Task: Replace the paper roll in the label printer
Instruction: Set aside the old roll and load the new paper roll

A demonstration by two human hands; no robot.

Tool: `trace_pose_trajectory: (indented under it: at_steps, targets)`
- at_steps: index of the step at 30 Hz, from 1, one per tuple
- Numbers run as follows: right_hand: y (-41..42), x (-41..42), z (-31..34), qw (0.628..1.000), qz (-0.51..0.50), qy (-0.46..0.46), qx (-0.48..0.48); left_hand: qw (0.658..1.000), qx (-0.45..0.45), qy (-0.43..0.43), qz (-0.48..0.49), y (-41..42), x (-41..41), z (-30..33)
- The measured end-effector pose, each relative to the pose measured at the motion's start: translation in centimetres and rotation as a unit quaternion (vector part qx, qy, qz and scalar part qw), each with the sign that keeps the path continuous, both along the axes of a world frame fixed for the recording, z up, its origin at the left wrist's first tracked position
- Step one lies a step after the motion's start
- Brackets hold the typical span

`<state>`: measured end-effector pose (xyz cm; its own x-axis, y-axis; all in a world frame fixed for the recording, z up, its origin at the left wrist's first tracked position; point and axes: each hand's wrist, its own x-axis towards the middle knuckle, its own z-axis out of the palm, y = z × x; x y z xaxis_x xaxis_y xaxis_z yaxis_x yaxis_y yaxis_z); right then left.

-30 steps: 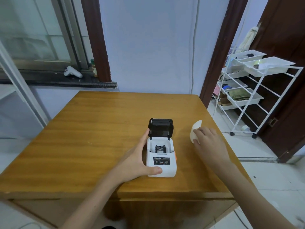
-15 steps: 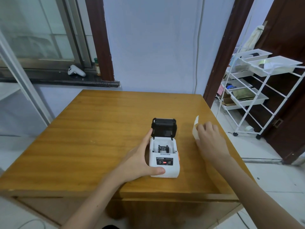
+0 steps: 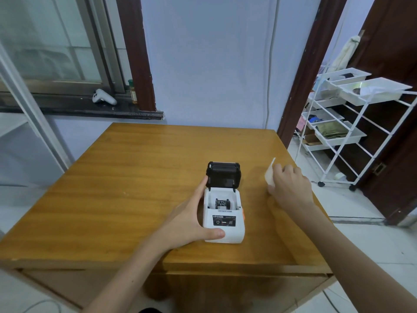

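Gripping the printer (image 3: 223, 225) by its left side, lid (image 3: 223, 175) up, the left hand (image 3: 187, 222) holds it on the table (image 3: 112, 188); the right hand (image 3: 291, 188) clutches white paper (image 3: 269, 174) nearby

- The head-worn wide-angle camera looked forward and down from 6 o'clock, near the brown wooden table (image 3: 112, 188).
- It faced the pale blue wall (image 3: 214, 64) at 12 o'clock.

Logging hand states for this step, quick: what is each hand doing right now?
Left hand: holds the label printer, thumb across its front.
Right hand: closed on the white paper roll.
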<state>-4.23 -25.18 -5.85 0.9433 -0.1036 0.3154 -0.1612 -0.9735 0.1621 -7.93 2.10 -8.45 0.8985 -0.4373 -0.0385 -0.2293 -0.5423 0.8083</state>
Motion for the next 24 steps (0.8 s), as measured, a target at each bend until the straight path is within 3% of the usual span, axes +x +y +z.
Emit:
trace_pose_trajectory:
  at_steps: [7,15,17,19,24]
  targets:
    - [-1.0,0.1,-0.5,0.997,-0.001,0.035,-0.063,1.0,-0.007,0.0,-0.001,-0.1,0.0,-0.1]
    - [-2.6,0.6,-0.6,0.999,0.016,0.05,0.004,1.0,-0.005,0.0,-0.002,0.0,0.1,-0.1]
    - [-2.7,0.4,-0.2,0.995,0.022,0.035,0.091,1.0,-0.004,-0.001,-0.003,0.0,0.1,-0.1]
    - [-2.4,-0.3,0.7,0.97,0.041,0.02,0.24,1.0,0.0,-0.005,-0.004,0.0,0.1,-0.2]
    - [-1.0,-2.7,2.8,0.843,0.149,0.08,0.511,1.0,-0.007,-0.004,-0.009,-0.1,0.2,-0.3]
